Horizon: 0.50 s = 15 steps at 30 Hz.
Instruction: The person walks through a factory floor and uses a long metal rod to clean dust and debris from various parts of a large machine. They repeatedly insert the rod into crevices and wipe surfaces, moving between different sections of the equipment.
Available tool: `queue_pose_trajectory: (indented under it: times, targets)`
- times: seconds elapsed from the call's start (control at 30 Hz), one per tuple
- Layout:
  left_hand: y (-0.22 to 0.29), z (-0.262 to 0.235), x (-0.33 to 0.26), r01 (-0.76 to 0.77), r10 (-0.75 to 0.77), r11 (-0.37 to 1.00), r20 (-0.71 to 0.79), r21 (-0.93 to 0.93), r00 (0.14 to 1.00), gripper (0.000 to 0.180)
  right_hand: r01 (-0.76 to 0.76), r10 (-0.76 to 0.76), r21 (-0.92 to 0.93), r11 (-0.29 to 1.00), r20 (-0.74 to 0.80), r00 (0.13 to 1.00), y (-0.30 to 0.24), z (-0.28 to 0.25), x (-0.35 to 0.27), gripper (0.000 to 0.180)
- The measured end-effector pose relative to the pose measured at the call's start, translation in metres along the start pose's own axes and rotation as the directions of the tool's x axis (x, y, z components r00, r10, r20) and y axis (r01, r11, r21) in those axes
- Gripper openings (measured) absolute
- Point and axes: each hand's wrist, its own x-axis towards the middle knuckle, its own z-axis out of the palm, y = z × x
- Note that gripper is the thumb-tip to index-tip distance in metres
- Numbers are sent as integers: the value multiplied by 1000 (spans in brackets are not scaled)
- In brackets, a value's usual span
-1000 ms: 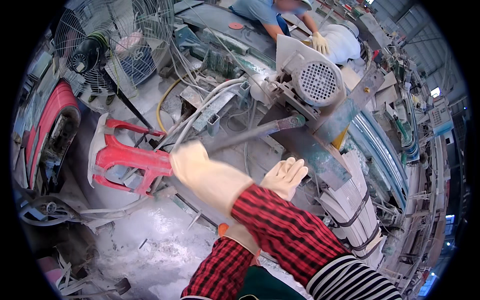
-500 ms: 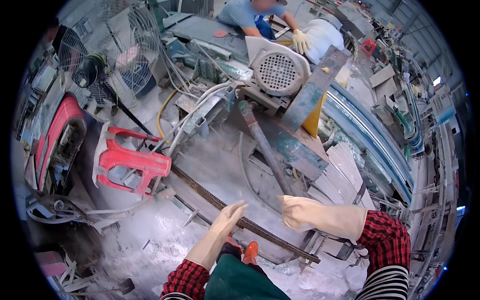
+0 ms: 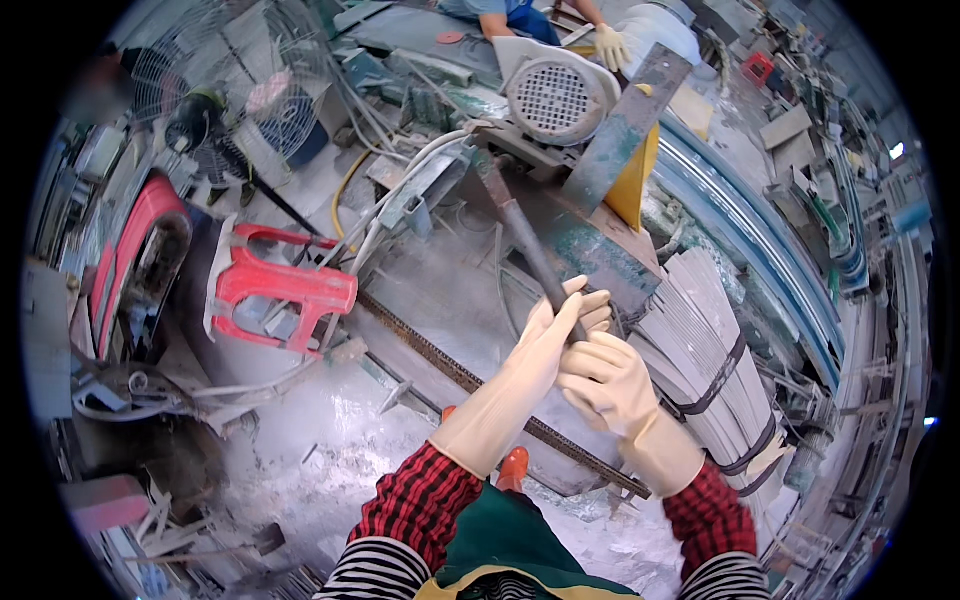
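Observation:
A long dark metal bar [image 3: 527,235] slants down toward me from the machine with a grey motor housing [image 3: 556,100]. My left hand [image 3: 545,335], in a cream rubber glove, is closed around the bar near its lower end. Just below it my right hand [image 3: 610,380], gloved the same way, has its fingers curled in at the bar's end. The gloves hide that end of the bar. Below both hands a toothed metal strip [image 3: 430,348] runs across the floor.
An overturned red plastic stool [image 3: 265,285] lies at the left, near a wire fan [image 3: 285,120]. Strapped bundles of pale strips [image 3: 695,330] lie to the right, beside blue-grey rails [image 3: 720,220]. A co-worker's gloved hand [image 3: 610,45] rests on a white sack [image 3: 660,40] beyond the motor.
Both my hands have come together onto the lower end of the bar. Before, they were apart, the left hand over the toothed strip. My view has shifted slightly.

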Motion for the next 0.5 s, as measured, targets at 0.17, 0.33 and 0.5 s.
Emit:
queue_pose_trajectory:
  times: [0.17, 0.33, 0.5]
  targets:
    - [-3, -10, -5, -38, 40, 997, -31, 65, 999, 55, -477, 601, 366, 799, -450, 661, -50, 61, -35, 55]
    - [-11, -35, -6, -127, 158, 931, -63, 343, 985, 53, -434, 788, 820, 374, -34, 615, -30, 88, -5, 50]
    - [6, -103, -82, -260, 361, 779, -70, 570, 930, 56, -500, 819, 840, 213, 126, 560, -27, 104, -5, 49]
